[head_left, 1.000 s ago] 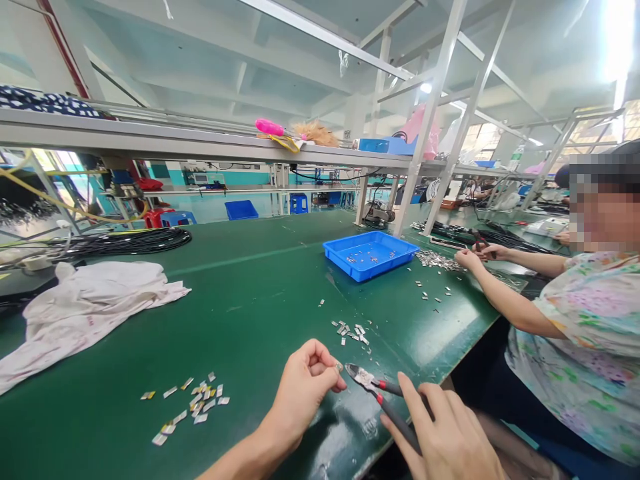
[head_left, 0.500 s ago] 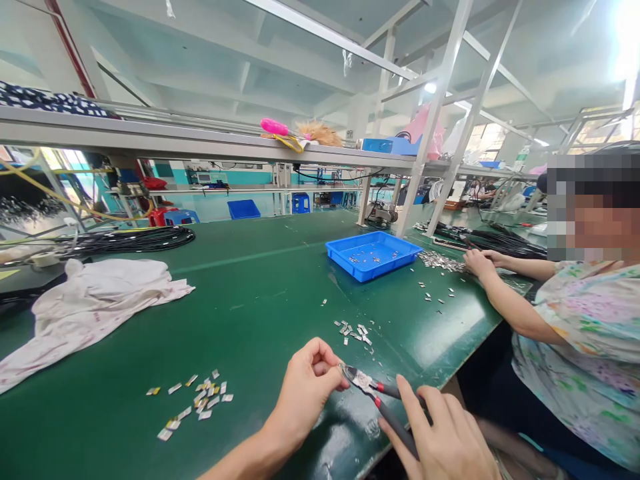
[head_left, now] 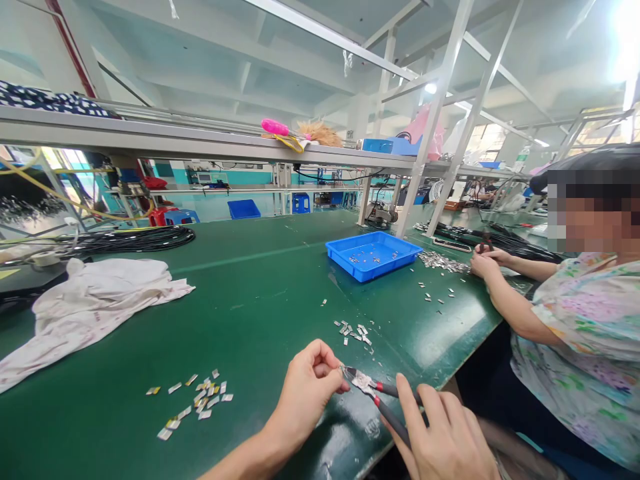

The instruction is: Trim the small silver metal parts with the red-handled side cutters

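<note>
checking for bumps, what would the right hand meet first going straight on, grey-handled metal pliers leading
Probably the small shiny piece the left hand pinches near the tips of the pliers; depth is unclear.

Pale ceiling (head_left: 210, 40) above a long grey shelf (head_left: 200, 141)

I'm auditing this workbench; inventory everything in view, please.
Table: one, green, foreground
Pliers: one, black and red handles, lower centre
Metal pieces: many, silvery, scattered on table
Tray: one, blue, on table
Cloth: one, white, table's left
Cables: uncountable, black, far left and right
Shelf: one, grey, above table
Handled item: one, pink, on shelf
Co-worker: one, floral top, right
Remainder: too small or unclear to list
Left hand: one, bare, centre foreground
Right hand: one, bare, holding pliers, lower right
</note>
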`<control>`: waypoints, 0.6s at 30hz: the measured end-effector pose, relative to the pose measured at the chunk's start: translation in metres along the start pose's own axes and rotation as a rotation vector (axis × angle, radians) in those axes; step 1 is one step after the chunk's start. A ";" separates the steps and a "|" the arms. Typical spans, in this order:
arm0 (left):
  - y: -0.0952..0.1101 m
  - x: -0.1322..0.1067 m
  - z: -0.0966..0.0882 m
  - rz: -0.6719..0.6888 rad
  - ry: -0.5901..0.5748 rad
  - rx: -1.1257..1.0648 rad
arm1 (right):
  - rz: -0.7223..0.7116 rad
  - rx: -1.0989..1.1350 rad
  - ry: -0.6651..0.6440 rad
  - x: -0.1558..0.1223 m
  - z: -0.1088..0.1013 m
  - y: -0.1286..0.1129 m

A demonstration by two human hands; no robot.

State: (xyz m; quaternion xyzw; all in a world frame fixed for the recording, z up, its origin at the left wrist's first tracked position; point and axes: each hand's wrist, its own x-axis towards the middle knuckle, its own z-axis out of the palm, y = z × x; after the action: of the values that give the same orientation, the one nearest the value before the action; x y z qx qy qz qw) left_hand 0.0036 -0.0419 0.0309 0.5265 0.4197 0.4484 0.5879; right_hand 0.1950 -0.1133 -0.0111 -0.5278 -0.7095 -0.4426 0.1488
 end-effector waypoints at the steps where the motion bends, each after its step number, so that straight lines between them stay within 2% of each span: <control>1: -0.001 0.000 0.000 0.002 -0.003 0.007 | -0.004 0.003 0.001 0.000 0.000 0.001; 7: -0.004 0.003 -0.001 0.024 -0.003 0.027 | 0.043 0.099 -0.025 0.004 -0.002 0.000; 12: -0.006 0.002 -0.002 0.029 -0.011 0.052 | 0.247 0.196 0.040 0.008 -0.001 -0.010; 16: -0.010 0.001 -0.004 0.048 0.000 0.083 | 0.182 0.163 0.003 0.005 0.001 -0.015; 18: -0.011 0.002 -0.004 0.046 0.006 0.086 | 0.205 0.150 0.005 0.003 0.003 -0.017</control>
State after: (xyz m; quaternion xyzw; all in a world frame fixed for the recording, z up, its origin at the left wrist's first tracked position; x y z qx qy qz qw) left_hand 0.0008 -0.0399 0.0192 0.5593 0.4281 0.4448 0.5532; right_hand 0.1793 -0.1101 -0.0184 -0.5839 -0.6825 -0.3721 0.2340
